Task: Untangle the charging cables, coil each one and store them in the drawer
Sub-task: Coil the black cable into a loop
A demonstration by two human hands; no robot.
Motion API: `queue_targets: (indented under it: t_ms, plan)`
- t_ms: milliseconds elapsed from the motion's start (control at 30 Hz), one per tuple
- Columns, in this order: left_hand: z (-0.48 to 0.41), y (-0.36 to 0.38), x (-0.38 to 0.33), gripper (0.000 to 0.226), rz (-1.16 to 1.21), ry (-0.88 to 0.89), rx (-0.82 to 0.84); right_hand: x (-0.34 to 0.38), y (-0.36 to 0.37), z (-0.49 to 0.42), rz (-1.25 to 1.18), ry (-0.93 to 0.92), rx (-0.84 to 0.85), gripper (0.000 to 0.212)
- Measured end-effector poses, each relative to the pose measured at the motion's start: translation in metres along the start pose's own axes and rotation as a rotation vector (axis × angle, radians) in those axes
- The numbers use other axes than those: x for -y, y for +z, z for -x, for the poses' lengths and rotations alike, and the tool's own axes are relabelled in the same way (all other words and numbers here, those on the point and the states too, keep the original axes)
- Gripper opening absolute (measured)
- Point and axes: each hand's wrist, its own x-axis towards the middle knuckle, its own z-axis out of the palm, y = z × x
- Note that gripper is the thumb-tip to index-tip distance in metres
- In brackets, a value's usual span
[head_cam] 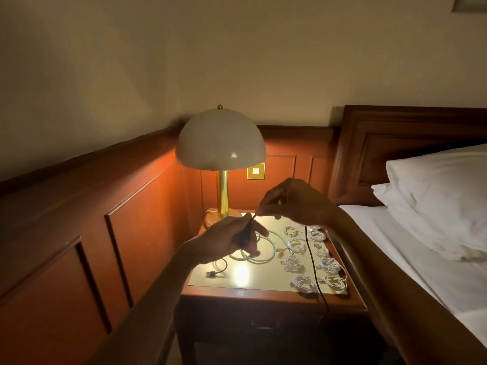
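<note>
my left hand [229, 238] and right hand [295, 201] both pinch the black cable [312, 259] above the nightstand [263, 292]. it hangs over the front edge, past the shut drawer [264, 324]. coiled white cables [297, 245] crowd the right edge. the lamp [220, 139] stands behind my hands.

A: Hands?
B: Left hand [232, 239] grips black cable [312, 259], right hand [295, 201] pinches it just above. The cable's slack drops from the right hand, over the bench [250, 292] front edge.
A: On the bench?
B: White coils [297, 245] in rows at right. Loose green cable [263, 260] mid, partly under the left hand. Short USB cable [218, 270] at left. Lit lamp [220, 143] at back.
A: Beside it?
B: Bed [395, 254] on the right, pillow [442, 201].
</note>
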Motion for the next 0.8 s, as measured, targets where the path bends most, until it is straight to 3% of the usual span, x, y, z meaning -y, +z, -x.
queue_targets:
  t_ms: [167, 300, 367, 467, 600, 667, 733, 800]
  plan:
    - [0.006, 0.008, -0.002, 0.033, 0.366, 0.037, 0.165, 0.0, 0.011, -0.003, -0.267, 0.047, -0.068, 0.012]
    - [0.01, 0.011, -0.008, 0.027, 0.659, 0.104, 0.198, 0.002, 0.038, 0.006, -0.588, 0.194, -0.236, 0.019]
    - [0.007, 0.013, -0.011, 0.017, 0.661, 0.128, 0.07, 0.002, 0.061, 0.013, -0.725, 0.289, -0.311, 0.028]
    - [0.0, 0.016, -0.009, 0.015, 0.612, 0.12, -0.269, -0.004, 0.091, 0.024, -0.704, 0.42, -0.375, 0.034]
    - [-0.012, 0.015, -0.001, 0.025, 0.778, 0.273, -0.52, -0.005, 0.112, 0.04, -0.671, 0.488, -0.23, 0.021]
    - [-0.017, 0.005, 0.007, 0.026, 0.585, 0.339, -0.65, -0.002, 0.119, 0.044, -0.595, 0.487, -0.18, 0.019]
    - [-0.016, 0.0, 0.017, 0.028, 0.091, 0.32, -0.773, -0.004, 0.118, 0.043, -0.333, 0.408, -0.178, 0.019]
    - [-0.008, 0.002, 0.024, 0.032, -0.388, 0.286, -0.75, -0.007, 0.105, 0.04, -0.05, 0.323, -0.122, 0.018]
